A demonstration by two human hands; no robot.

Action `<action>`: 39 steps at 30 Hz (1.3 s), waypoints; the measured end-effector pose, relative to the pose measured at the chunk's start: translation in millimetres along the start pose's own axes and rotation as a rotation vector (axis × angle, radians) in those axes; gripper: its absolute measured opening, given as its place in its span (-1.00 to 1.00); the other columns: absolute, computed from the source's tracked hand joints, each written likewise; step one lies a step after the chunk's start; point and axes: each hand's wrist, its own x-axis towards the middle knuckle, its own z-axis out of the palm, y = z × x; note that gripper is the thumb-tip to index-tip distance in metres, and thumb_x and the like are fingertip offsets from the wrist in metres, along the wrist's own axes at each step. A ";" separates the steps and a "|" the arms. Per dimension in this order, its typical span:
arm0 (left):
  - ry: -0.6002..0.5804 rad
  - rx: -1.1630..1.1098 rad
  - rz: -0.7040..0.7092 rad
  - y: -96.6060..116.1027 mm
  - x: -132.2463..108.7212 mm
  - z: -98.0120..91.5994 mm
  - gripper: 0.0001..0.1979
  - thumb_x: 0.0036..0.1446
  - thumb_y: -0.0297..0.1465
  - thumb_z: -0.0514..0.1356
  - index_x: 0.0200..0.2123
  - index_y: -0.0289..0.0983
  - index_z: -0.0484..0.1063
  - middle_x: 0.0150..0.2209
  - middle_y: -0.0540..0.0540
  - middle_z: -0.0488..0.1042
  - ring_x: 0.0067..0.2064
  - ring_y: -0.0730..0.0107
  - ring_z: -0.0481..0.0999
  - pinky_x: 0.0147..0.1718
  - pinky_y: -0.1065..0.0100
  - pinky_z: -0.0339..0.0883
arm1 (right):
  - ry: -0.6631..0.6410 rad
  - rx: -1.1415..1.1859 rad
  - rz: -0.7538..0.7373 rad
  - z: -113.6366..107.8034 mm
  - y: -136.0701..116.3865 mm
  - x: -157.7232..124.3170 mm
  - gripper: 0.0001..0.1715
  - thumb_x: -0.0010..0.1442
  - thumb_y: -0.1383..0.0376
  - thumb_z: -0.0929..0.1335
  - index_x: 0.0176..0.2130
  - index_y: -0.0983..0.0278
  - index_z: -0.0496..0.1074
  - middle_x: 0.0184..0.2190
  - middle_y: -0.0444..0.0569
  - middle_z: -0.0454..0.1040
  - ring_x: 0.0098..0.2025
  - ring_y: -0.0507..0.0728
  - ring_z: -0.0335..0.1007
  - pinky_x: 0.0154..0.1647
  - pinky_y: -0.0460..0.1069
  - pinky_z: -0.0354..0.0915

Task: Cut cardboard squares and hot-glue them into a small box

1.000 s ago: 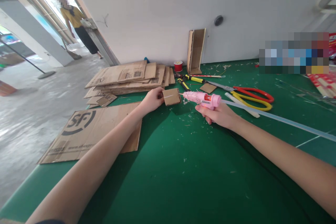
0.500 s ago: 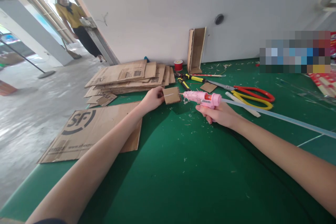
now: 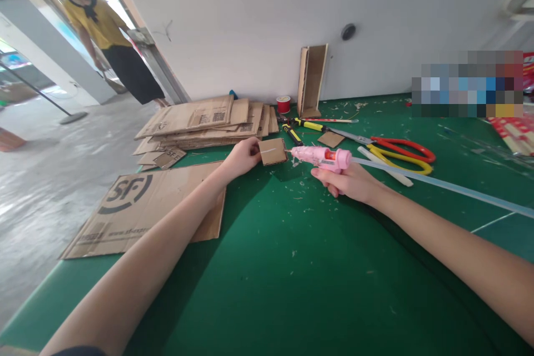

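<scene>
Between the fingers of my left hand [image 3: 244,156] is a small square cardboard piece [image 3: 273,153], gripped by its left edge above the table. A pale streak runs across its face. My right hand [image 3: 344,182] is wrapped around the handle of a pink hot glue gun [image 3: 323,157]. The gun's nozzle points left and sits at the piece's right edge; I cannot tell whether it touches. Strings of dried glue cling to the front of the gun. A long translucent glue stick [image 3: 438,184] sticks out of its back, over my right forearm.
Cardboard sheets [image 3: 187,117] are stacked at the back left, with a large printed sheet [image 3: 167,194] in front. Scissors [image 3: 400,150], pliers [image 3: 292,134], a red spool [image 3: 283,104] and an upright cardboard box [image 3: 312,80] are farther back. A person [image 3: 112,44] stands beyond the table.
The person in the background has come closer and moved left in view. Both my hands, the cardboard piece and the glue gun stay nearly where they were.
</scene>
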 end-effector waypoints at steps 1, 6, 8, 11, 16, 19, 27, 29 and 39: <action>0.002 0.012 0.008 -0.2 0.1 0.1 -0.80 -0.12 -0.44 0.25 -0.33 -0.30 0.41 -0.37 -0.08 0.54 -0.27 0.26 0.52 -0.22 0.26 0.40 | 0.001 -0.006 0.000 0.2 -0.7 -0.3 -0.56 0.11 -0.04 0.33 -0.53 0.24 0.28 -0.68 -0.18 0.28 -0.66 0.00 0.21 -0.62 -0.05 0.15; 0.005 0.050 0.027 0.4 -0.3 -0.1 -0.82 -0.10 -0.43 0.24 -0.34 -0.29 0.41 -0.39 -0.08 0.54 -0.29 0.26 0.52 -0.24 0.27 0.40 | 0.004 -0.015 -0.005 1.7 -2.1 -1.8 -0.53 0.13 -0.05 0.31 -0.54 0.25 0.27 -0.69 -0.19 0.26 -0.66 -0.01 0.20 -0.61 -0.06 0.15; 0.002 0.048 0.027 1.1 -0.8 0.0 -0.82 -0.10 -0.43 0.23 -0.34 -0.29 0.40 -0.39 -0.08 0.54 -0.29 0.26 0.52 -0.25 0.27 0.40 | 0.018 -0.002 -0.026 2.5 -2.7 -1.9 -0.55 0.13 -0.06 0.31 -0.50 0.25 0.28 -0.66 -0.19 0.26 -0.66 -0.02 0.19 -0.62 -0.06 0.16; 0.005 0.043 0.033 1.8 -1.5 0.6 -0.82 -0.10 -0.43 0.22 -0.33 -0.29 0.40 -0.39 -0.07 0.53 -0.29 0.27 0.52 -0.25 0.27 0.39 | 0.045 0.018 -0.050 3.4 -3.3 -0.9 -0.57 0.13 -0.07 0.31 -0.42 0.24 0.30 -0.61 -0.19 0.28 -0.67 -0.02 0.18 -0.64 -0.06 0.17; 0.005 0.047 0.032 2.2 -2.0 1.4 -0.78 -0.10 -0.42 0.22 -0.30 -0.30 0.41 -0.39 -0.07 0.53 -0.27 0.26 0.52 -0.26 0.29 0.39 | 0.046 0.011 -0.029 4.2 -2.1 1.8 -0.56 0.12 -0.10 0.32 -0.34 0.22 0.31 -0.61 -0.18 0.29 -0.67 0.00 0.19 -0.64 -0.04 0.18; 0.005 0.040 0.028 3.0 -2.2 1.4 -0.78 -0.10 -0.41 0.23 -0.30 -0.30 0.41 -0.39 -0.07 0.53 -0.27 0.25 0.52 -0.26 0.30 0.39 | 0.038 0.004 -0.027 4.5 -1.6 2.4 -0.57 0.13 -0.10 0.31 -0.32 0.21 0.33 -0.60 -0.18 0.29 -0.66 0.00 0.20 -0.63 -0.03 0.18; 0.005 0.053 0.041 4.7 -2.1 0.6 -0.80 -0.10 -0.42 0.22 -0.31 -0.29 0.41 -0.40 -0.07 0.53 -0.28 0.24 0.52 -0.27 0.29 0.40 | 0.035 -0.047 -0.045 2.9 -5.3 -1.3 -0.57 0.14 -0.08 0.30 -0.43 0.23 0.33 -0.67 -0.18 0.27 -0.67 0.01 0.20 -0.65 -0.05 0.16; 0.005 0.055 0.036 4.7 -1.9 0.6 -0.80 -0.11 -0.43 0.22 -0.32 -0.29 0.41 -0.40 -0.07 0.53 -0.29 0.25 0.52 -0.27 0.29 0.40 | 0.029 -0.067 -0.044 2.0 -7.1 -3.0 -0.57 0.15 -0.06 0.30 -0.45 0.23 0.34 -0.69 -0.19 0.26 -0.68 0.01 0.20 -0.66 -0.05 0.16; 0.001 0.046 0.038 1.7 -0.3 1.4 -0.82 -0.11 -0.44 0.23 -0.34 -0.28 0.41 -0.40 -0.07 0.54 -0.29 0.25 0.53 -0.26 0.28 0.40 | 0.014 -0.094 0.002 0.2 -7.4 -5.0 -0.50 0.13 -0.08 0.30 -0.56 0.24 0.26 -0.72 -0.18 0.27 -0.70 0.00 0.23 -0.66 -0.05 0.17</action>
